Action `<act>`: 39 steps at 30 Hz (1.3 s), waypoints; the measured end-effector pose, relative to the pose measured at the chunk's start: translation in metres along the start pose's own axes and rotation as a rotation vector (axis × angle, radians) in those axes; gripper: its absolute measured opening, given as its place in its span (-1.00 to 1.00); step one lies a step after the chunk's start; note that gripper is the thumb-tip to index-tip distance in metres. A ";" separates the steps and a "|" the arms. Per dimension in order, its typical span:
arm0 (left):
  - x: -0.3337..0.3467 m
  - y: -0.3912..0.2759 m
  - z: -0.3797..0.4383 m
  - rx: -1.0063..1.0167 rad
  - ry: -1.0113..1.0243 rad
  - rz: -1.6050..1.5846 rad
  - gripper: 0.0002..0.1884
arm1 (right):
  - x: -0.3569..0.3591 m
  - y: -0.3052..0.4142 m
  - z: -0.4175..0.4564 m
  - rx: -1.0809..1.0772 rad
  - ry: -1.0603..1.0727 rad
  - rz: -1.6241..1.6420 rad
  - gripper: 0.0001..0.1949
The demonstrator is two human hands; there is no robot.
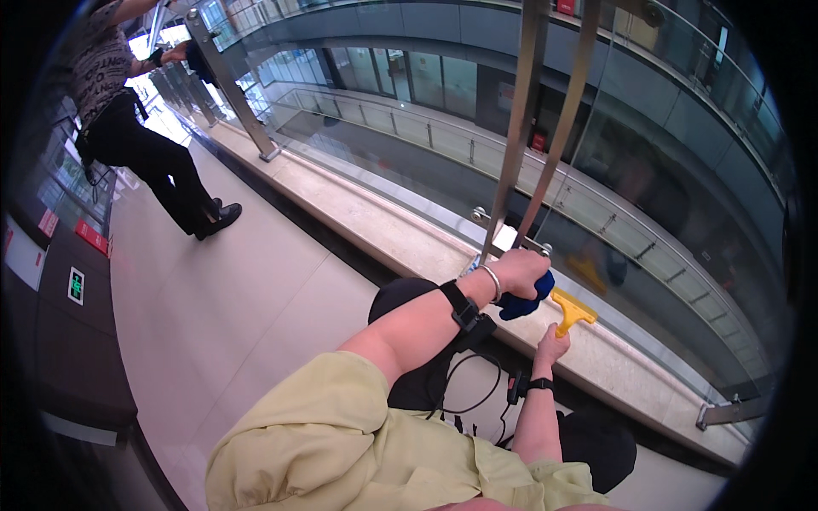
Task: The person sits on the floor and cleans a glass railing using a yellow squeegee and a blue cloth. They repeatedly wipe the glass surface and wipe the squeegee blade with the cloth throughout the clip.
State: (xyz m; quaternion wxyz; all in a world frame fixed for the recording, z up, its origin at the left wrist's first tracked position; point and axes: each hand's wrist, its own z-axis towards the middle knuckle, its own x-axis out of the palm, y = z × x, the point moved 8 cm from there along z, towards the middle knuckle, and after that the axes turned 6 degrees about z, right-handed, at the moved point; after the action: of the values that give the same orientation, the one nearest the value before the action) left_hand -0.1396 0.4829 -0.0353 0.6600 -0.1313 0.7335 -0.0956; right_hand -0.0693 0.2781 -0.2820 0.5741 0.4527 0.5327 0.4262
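My left hand (521,271), with a silver bangle and black strap at the wrist, grips a bunched dark blue cloth (525,304) low beside the steel railing post (519,121). Just right of it, my right hand (552,348) holds a yellow squeegee (574,310) by its handle, the head pointing up and outward. The squeegee is near the foot of the glass railing panel (639,255), which shows a yellow reflection. Whether its blade touches the glass I cannot tell. Fingers of my left hand partly cover the cloth.
A pale stone ledge (396,239) runs along the railing. Further left, a person (137,128) stands on the tiled floor (255,287), holding a dark cloth (203,62) by another steel post (233,96). A black cable (473,409) loops by my knees. Beyond the glass lies an atrium.
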 end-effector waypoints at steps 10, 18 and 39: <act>-0.003 0.001 -0.002 -0.001 -0.040 0.008 -0.61 | -0.007 0.083 0.013 -0.077 -0.068 0.353 -0.79; 0.004 0.012 0.002 0.040 -0.045 -0.027 -0.57 | -0.014 0.207 0.028 -0.479 -0.130 0.571 -0.78; -0.011 -0.010 0.000 0.107 -0.077 -0.011 -0.55 | -0.132 0.673 0.048 -1.120 0.050 0.413 -0.56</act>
State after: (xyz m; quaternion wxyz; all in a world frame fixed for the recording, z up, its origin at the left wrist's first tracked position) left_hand -0.1376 0.4765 -0.0217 0.6933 -0.1037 0.7006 -0.1332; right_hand -0.0358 0.2994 0.4045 0.6180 0.1652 0.1412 0.7556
